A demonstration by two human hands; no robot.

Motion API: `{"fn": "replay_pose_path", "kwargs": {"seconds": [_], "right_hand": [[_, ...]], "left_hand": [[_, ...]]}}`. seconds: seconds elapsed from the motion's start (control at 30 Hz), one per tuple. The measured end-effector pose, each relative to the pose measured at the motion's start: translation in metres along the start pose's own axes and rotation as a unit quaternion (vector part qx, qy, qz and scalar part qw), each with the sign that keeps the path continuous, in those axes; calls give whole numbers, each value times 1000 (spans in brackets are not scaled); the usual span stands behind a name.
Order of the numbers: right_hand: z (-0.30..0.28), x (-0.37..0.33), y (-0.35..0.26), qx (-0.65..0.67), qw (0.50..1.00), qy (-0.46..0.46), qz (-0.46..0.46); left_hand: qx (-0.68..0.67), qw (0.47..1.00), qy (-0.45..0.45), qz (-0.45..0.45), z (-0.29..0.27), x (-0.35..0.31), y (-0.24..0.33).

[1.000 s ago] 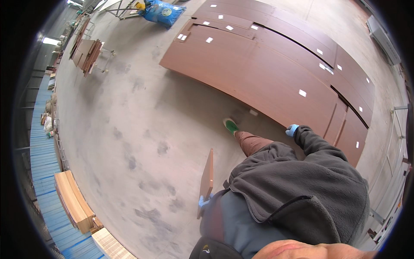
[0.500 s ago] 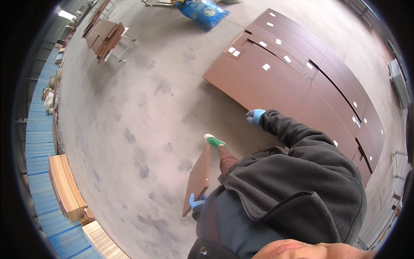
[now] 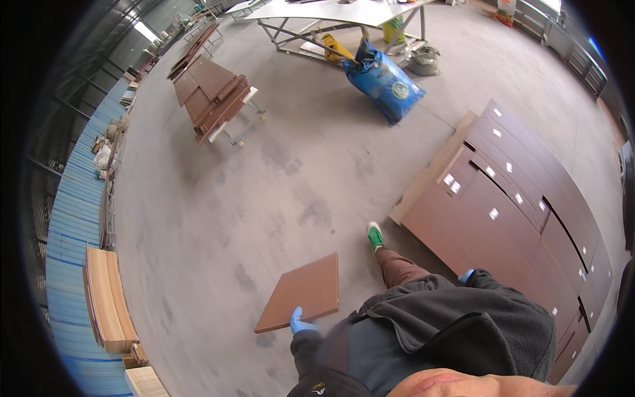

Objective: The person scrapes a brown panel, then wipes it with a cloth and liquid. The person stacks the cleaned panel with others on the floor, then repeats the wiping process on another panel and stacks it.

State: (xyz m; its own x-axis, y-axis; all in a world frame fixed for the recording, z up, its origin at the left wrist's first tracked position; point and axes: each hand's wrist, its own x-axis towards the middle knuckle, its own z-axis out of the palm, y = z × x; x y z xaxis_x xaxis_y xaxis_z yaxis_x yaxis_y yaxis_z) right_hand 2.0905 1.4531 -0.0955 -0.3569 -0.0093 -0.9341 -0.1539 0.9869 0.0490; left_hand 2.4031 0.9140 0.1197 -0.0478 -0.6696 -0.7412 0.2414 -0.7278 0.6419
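Observation:
My left hand [image 3: 301, 321], in a blue glove, grips a flat brown board [image 3: 305, 291] by its near edge. The thumb side shows on the board's face, while the other fingers are hidden from me. The board hangs tilted at my left side, above the concrete floor. My right hand [image 3: 466, 276], also gloved in blue, is close to the near edge of a large stack of dark brown panels [image 3: 456, 218]. Only a bit of that hand shows past the dark sleeve, so its fingers and any contact with the panels cannot be made out. White labels dot the panels.
Ahead stand a blue sack [image 3: 383, 86], a grey sack [image 3: 423, 61] and a white-topped table [image 3: 317, 9]. Far left, a cart carries brown boards [image 3: 215, 96]. Stacked wood-coloured strips [image 3: 109, 298] lie along the left side. My green shoe [image 3: 375, 236] is beside the panel stack.
My view has swung, bringing the table and sacks further into sight. The board in my left hand now shows more of its broad face. My right hand has drawn back closer to my body.

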Motion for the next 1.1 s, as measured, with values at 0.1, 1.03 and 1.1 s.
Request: {"fn": "replay_pose_path", "kwargs": {"seconds": [0.1,1.03,1.1], "right_hand": [[-97,28,-67,-114,983,-36,-137],[-1036,118,-837,737,553,-88,-379],[-1072,149,-849,758,547,-76,-347]], "left_hand": [[-16,998,-53,8,120,37,55],[123,886,-448,-4,1073,455,447],[126,881,-456,-14,1136,487,451]]}}
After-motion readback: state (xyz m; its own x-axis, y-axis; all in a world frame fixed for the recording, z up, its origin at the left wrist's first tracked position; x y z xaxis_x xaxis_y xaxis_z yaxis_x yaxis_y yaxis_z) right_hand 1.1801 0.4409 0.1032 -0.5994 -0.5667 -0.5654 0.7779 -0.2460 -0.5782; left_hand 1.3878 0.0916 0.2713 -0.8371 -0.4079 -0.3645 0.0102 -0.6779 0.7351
